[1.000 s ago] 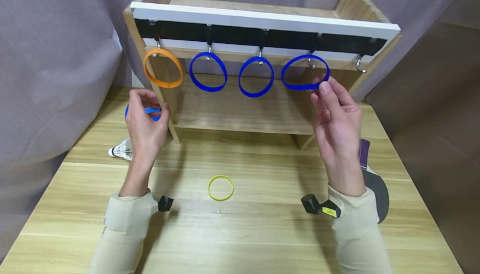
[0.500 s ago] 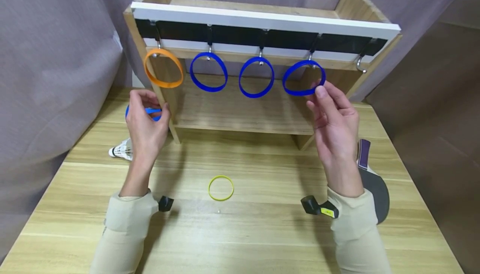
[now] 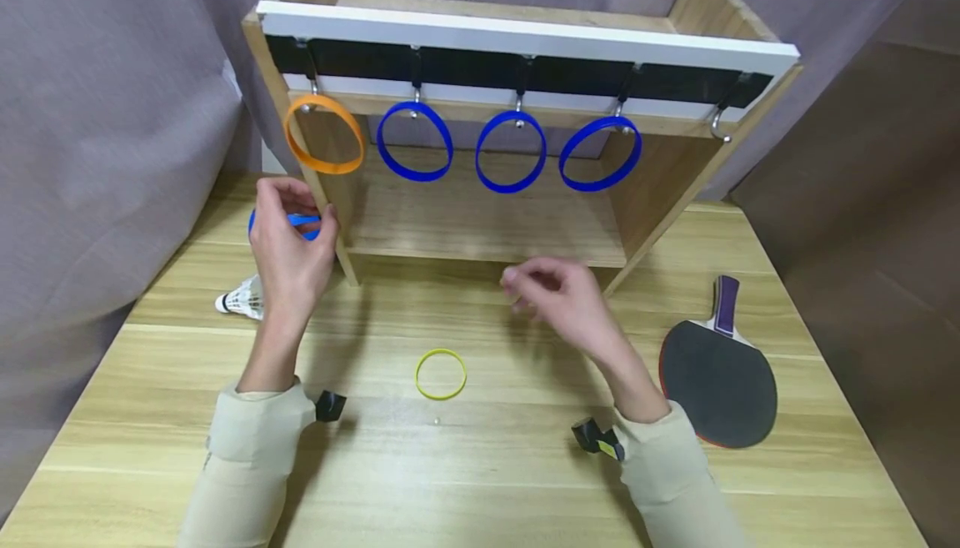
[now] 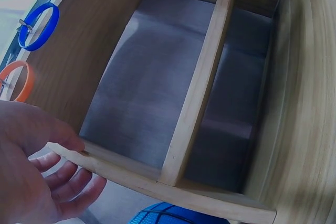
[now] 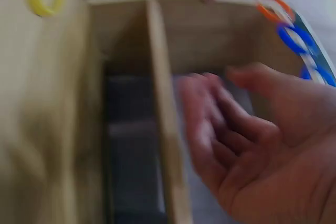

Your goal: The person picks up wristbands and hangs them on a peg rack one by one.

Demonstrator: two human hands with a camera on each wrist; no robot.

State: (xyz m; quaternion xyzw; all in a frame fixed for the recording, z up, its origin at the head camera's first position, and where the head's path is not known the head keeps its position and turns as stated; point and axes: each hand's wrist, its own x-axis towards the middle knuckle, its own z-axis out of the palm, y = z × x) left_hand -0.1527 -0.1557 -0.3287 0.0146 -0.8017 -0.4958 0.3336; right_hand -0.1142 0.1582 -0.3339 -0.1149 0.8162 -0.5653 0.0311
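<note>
My left hand (image 3: 291, 239) grips the left side panel of a small wooden shelf (image 3: 480, 214), thumb on the panel's edge and fingers outside it. From hooks along the shelf's front hang an orange ring (image 3: 337, 169) and three blue rings, the rightmost blue ring (image 3: 596, 186) a little tilted. The far right hook (image 3: 717, 127) carries nothing. Held low before the shelf, my right hand (image 3: 566, 298) has loosely bent fingers with nothing in them; it is blurred in the right wrist view. A thin yellow ring (image 3: 441, 399) lies on the table in front.
A table tennis paddle (image 3: 716, 381) lies at the right of the table (image 3: 480, 481). On the left are a shuttlecock (image 3: 243, 298) and, partly hidden behind my left hand, a blue ball (image 4: 168, 216) with dark lines. Curtains (image 3: 112, 114) hang behind and beside the table.
My right hand has let go of the rightmost blue ring, which now hangs from the fourth hook, and has moved down and left. The paddle is uncovered. My left hand keeps its grip.
</note>
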